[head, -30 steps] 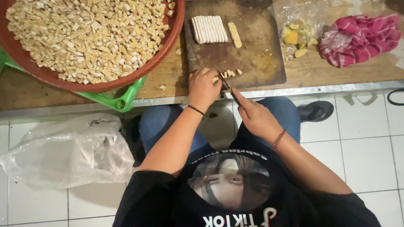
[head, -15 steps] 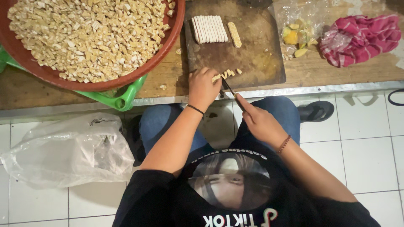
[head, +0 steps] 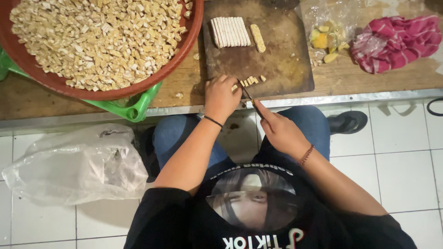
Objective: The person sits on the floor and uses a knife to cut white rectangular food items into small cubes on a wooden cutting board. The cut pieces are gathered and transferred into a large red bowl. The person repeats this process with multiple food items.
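Head view: left hand [head: 223,97] fingers curled down, pinning strip [head: 236,87] at board [head: 281,64] near edge. Right hand [head: 280,131] fingers wrapped round knife [head: 249,97], blade at cut pieces [head: 251,80]. Bowl [head: 152,76] of cubes left on desk [head: 341,78].

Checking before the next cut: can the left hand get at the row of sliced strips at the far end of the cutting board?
Probably yes. The left hand rests at the board's near edge, and only bare cutting board lies between it and the row of strips. The knife sits off to its right.
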